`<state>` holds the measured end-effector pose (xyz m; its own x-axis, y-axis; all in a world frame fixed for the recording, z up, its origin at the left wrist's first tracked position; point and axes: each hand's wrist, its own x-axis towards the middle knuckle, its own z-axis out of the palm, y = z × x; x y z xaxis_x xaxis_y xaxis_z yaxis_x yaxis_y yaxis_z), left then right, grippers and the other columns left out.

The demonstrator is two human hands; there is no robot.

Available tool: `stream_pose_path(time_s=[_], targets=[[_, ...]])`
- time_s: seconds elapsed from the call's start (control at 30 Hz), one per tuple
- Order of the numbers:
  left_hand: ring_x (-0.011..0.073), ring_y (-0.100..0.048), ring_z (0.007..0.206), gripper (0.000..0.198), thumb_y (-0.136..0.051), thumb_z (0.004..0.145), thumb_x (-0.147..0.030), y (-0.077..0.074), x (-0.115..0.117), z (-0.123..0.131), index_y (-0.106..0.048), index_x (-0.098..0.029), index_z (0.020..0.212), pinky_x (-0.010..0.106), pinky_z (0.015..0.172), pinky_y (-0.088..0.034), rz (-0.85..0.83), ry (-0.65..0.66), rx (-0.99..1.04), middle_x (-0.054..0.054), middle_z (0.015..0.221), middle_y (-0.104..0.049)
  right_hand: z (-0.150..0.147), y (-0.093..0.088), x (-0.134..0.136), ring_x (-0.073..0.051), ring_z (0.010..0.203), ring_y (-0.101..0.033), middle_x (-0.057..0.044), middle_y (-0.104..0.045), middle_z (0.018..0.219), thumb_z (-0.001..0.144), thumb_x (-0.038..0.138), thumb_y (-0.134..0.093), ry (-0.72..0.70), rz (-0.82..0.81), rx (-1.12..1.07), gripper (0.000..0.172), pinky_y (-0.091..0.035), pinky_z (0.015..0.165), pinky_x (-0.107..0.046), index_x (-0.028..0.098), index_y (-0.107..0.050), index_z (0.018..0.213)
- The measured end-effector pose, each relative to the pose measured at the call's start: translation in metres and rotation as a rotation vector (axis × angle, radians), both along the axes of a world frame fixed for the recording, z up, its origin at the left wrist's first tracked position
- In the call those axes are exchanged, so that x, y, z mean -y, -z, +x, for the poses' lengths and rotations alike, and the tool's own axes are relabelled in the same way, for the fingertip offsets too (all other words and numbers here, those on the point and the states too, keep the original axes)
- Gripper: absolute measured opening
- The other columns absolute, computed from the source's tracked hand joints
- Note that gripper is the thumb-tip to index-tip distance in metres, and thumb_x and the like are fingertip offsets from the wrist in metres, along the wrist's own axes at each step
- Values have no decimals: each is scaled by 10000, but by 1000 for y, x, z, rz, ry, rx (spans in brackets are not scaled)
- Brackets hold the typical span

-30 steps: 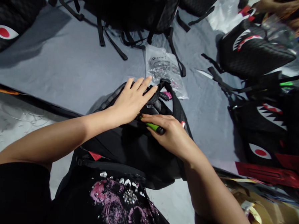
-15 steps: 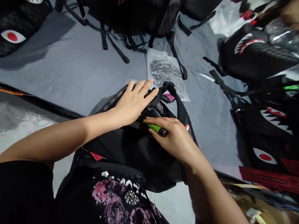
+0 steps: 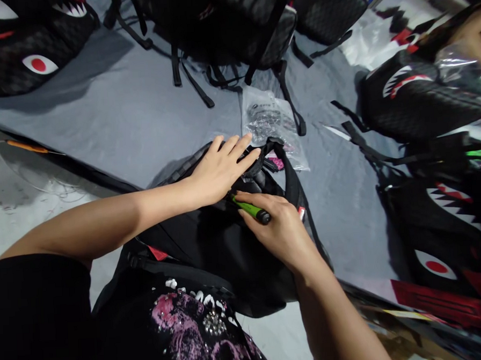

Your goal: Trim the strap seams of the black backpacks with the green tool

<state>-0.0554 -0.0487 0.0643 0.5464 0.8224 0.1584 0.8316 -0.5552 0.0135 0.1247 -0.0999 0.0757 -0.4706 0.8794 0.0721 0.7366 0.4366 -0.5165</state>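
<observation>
A black backpack (image 3: 211,246) lies in front of me on the grey table cover (image 3: 133,126). My left hand (image 3: 219,167) rests flat on its upper part, fingers stretched out toward the top handle. My right hand (image 3: 279,229) is closed around a green tool with a black tip (image 3: 252,210), held against the bag just below my left hand. The tool's front end is hidden under my left palm.
A clear plastic bag (image 3: 272,122) lies just beyond the backpack. More black backpacks with shark-mouth and eye prints lie at the far left (image 3: 28,57), along the back (image 3: 232,24) and at the right (image 3: 422,100). Another person's hand (image 3: 477,36) shows at the top right.
The view has shifted slightly, so everything sits a little lower and to the right. Both hands keep their places on the backpack, the right still holding the green tool.
</observation>
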Motion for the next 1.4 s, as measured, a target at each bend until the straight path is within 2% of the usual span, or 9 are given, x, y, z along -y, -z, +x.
stream_pose_path(time_s=[0.27,0.57,0.8,0.9,1.23,1.4], targets=[[359,-324,1448,751,-617,884,-238,0,0,0,-282,-146,1550,501,1165,-258,3,1,-2,201,1636,-222,-2,-1,2,-254,1008,-731,-51,-773,1099,876,213,-619,-1,21,-1,241,-561,940,-424,233,-735,1086],[355,-315,1453,798,-655,873,-274,-4,1,0,-265,-141,1557,490,1163,-257,-15,-4,-23,198,1642,-207,1,7,5,-253,999,-732,-52,-772,1107,882,220,-622,9,58,-43,247,-553,926,-443,227,-725,1106],[354,-317,1452,854,-705,838,-311,-2,1,0,-270,-152,1555,488,1165,-253,6,-12,-31,195,1641,-215,0,9,6,-251,999,-729,-53,-772,1103,881,215,-615,34,69,-70,240,-554,938,-443,222,-727,1094],[353,-314,1452,875,-721,824,-326,-3,0,0,-271,-158,1555,482,1167,-248,5,-10,-35,190,1642,-217,-1,10,8,-263,969,-731,-53,-780,1064,876,229,-622,90,90,-46,227,-556,922,-460,228,-733,1073],[359,-320,1452,874,-737,816,-313,0,0,1,-287,-161,1549,499,1166,-269,26,-11,-24,194,1637,-226,-3,11,10,-258,948,-730,-49,-782,1049,872,239,-616,110,85,-74,221,-555,924,-451,231,-742,1053],[368,-269,1487,932,-766,793,-331,-6,-2,-1,-261,-177,1561,521,1183,-252,-25,0,-40,206,1653,-163,2,13,12,-260,921,-732,-48,-783,1053,861,234,-623,146,76,-71,235,-553,918,-469,235,-741,1064]])
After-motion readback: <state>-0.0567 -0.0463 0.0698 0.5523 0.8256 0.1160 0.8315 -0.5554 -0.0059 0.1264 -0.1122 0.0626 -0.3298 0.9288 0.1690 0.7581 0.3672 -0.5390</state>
